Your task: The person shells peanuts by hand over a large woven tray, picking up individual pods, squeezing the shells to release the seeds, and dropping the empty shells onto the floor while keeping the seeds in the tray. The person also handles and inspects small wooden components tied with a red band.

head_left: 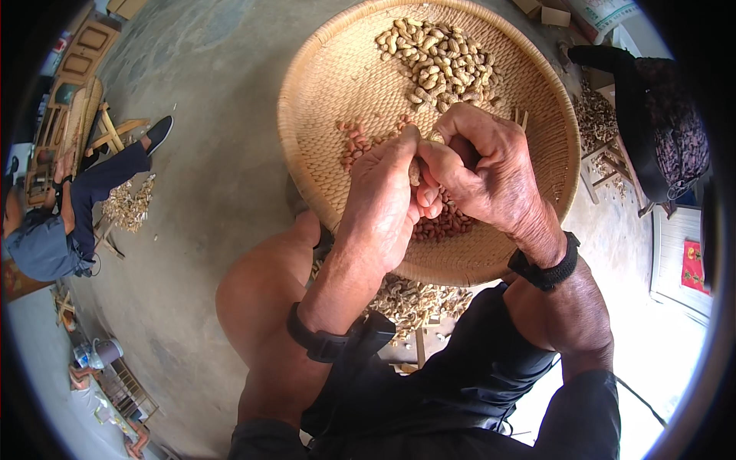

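Pinching one peanut pod (415, 172) between left hand (381, 201) and right hand (479, 170), both closed on it, mid-frame; best cracked over the woven tray (322, 84) so kernels (445, 224) drop inside.

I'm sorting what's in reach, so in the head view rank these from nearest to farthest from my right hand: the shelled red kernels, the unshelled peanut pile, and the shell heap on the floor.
From the right hand:
1. Shelled red kernels, just beneath it in the basket.
2. Unshelled peanut pile, at the basket's far side.
3. Shell heap, on the floor below the basket's near rim.
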`<state>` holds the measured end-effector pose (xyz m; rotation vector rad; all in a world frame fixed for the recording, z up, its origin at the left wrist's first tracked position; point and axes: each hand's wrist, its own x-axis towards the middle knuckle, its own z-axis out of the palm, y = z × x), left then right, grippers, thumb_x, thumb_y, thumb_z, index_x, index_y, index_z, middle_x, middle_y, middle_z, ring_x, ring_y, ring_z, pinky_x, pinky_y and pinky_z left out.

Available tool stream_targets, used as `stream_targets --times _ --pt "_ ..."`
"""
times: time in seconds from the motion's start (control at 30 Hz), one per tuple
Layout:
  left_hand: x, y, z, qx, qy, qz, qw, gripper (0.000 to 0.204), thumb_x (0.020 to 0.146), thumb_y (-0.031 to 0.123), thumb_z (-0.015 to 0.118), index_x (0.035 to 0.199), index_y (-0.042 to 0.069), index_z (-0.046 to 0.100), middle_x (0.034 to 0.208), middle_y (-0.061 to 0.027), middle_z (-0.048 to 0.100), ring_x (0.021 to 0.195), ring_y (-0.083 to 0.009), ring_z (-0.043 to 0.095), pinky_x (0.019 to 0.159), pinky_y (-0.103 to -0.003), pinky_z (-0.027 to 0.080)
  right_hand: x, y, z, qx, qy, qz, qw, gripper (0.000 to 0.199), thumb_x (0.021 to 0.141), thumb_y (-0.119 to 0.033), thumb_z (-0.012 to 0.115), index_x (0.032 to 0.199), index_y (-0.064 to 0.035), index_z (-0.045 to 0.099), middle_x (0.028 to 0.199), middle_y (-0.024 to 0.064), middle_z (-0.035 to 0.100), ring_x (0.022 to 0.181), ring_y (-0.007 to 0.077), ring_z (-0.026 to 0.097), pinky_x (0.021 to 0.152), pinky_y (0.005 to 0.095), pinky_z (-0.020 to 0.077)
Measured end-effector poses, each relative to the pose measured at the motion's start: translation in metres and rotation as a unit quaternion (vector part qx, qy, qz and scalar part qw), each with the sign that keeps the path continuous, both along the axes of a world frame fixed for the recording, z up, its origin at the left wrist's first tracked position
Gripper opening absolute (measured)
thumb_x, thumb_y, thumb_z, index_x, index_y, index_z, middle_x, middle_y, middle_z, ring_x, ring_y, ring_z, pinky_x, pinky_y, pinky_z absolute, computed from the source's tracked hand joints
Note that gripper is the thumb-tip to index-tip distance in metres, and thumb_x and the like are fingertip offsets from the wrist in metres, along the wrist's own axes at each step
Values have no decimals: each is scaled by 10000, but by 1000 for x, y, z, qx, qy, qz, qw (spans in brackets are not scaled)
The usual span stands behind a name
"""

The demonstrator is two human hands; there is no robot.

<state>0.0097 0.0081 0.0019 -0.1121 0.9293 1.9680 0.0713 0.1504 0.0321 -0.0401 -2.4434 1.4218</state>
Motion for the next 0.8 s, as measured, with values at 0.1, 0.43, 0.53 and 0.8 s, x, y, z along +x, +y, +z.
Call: stream_targets --times 0.1,0.43,0.53,0.8 --pt "-1 -3 -4 -14 -3 -7 1000 338 1094 332 502 866 99 593 676 13 510 563 -86 473 523 -267 424 0 -1 0 19 -7 -18 1000 151 911 -35 651 781 -3 581 683 73 687 652 130 733 556 284 593" --pt "-4 -3 9 -93 65 -11 993 257 1055 330 598 937 102 617 716 26 521 607 -77 469 532 -250 395 -1 -2 -5 98 36 -17 994 75 907 -13 653 842 6 620 713 104 669 678 196 736 587 331 572" --pt "-8 -8 5 -85 70 -22 994 225 1046 309 617 968 98 619 744 20 537 611 -74 474 521 -246 391 -1 3 -8 87 30 5 996 54 918 -26 665 879 3 641 760 119 676 710 244 742 618 352 573" --pt "-6 -8 1 -36 50 -27 998 216 1058 294 586 1033 80 593 786 13 542 637 -73 482 539 -250 398 1 11 -7 45 21 54 997 59 944 -23 643 899 15 643 748 111 678 718 228 740 629 328 576"
